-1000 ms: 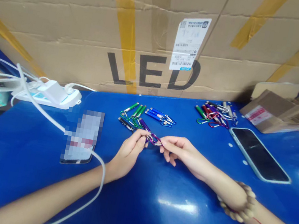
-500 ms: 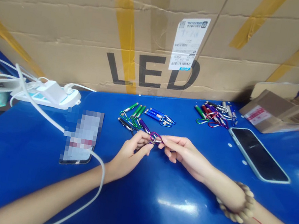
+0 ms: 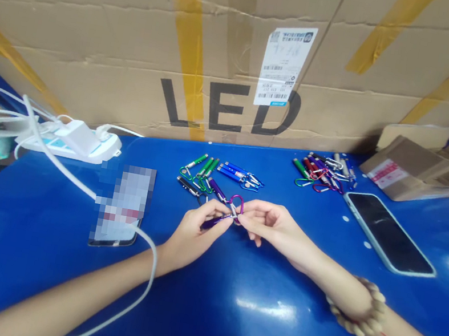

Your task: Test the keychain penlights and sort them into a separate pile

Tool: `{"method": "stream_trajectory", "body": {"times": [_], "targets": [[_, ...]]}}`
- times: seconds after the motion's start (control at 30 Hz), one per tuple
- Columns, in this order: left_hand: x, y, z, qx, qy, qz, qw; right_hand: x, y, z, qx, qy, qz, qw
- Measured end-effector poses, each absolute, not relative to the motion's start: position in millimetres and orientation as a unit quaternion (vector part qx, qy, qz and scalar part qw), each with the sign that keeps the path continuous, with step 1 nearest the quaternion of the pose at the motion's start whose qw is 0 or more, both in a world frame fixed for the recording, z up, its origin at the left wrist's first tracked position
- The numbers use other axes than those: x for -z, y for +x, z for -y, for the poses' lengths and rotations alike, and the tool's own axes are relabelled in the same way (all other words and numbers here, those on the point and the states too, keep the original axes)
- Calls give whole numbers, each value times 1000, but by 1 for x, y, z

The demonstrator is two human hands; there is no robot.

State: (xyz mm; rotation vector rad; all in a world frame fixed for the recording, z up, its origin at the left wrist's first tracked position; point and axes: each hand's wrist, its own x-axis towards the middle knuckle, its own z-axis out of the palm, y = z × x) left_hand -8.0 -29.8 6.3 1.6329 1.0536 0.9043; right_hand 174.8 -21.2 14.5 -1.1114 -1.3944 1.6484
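My left hand point(image 3: 192, 233) is closed around a small purple keychain flashlight point(image 3: 215, 222), held just above the blue table point(image 3: 228, 296). My right hand point(image 3: 272, 228) pinches the metal ring joining the flashlight to a purple carabiner clip point(image 3: 237, 201), which stands up between the two hands. Just behind the hands lies a row of green, blue, black and purple keychain flashlights point(image 3: 214, 176). A second, mixed-colour pile of keychain flashlights point(image 3: 323, 171) lies further back to the right.
A dark phone point(image 3: 389, 233) lies at right, a second phone point(image 3: 118, 213) with a white cable point(image 3: 75, 179) at left. A white power strip point(image 3: 76, 143) sits at back left. A large "LED" carton point(image 3: 237, 48) walls the back; a small cardboard box point(image 3: 418, 167) sits at right.
The purple flashlight has been turned in my hands: its body now lies in the left hand and the carabiner has swung up between the hands. Both hands stayed in place.
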Motion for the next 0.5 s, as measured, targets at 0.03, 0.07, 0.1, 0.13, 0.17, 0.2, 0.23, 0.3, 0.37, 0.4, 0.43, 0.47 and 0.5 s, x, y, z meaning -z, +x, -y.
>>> {"method": "stream_trajectory", "body": {"times": [0.03, 0.07, 0.1, 0.13, 0.17, 0.2, 0.23, 0.3, 0.37, 0.4, 0.43, 0.47, 0.5], "targets": [[-6, -8, 30, -371, 668, -433, 479, -14, 175, 21, -630, -429, 545, 350], [-6, -8, 30, -371, 666, -434, 480, -14, 175, 21, -620, -430, 554, 351], [-6, -8, 29, -372, 665, -434, 481, -15, 175, 21, -606, -433, 566, 352], [-6, -8, 29, -372, 665, -433, 482, -16, 175, 21, -591, -437, 579, 352], [-7, -8, 29, -372, 666, -431, 482, -17, 175, 22, -576, -441, 592, 351], [-7, -8, 29, -371, 668, -429, 482, -18, 175, 22, -562, -444, 604, 349], [-6, -8, 29, -371, 670, -428, 480, -19, 175, 23, -551, -444, 614, 349], [-6, -9, 30, -366, 678, -429, 472, -21, 175, 24, -534, -438, 632, 351], [-4, -9, 31, -350, 688, -434, 466, -21, 174, 25, -518, -428, 650, 355], [-4, -9, 31, -340, 695, -436, 460, -20, 173, 25, -512, -424, 657, 355], [-3, -9, 32, -330, 704, -437, 453, -20, 173, 25, -507, -421, 663, 354], [-3, -10, 32, -324, 713, -438, 442, -19, 173, 25, -503, -420, 667, 354], [-3, -10, 32, -322, 719, -441, 429, -19, 172, 25, -501, -420, 670, 353]]}}
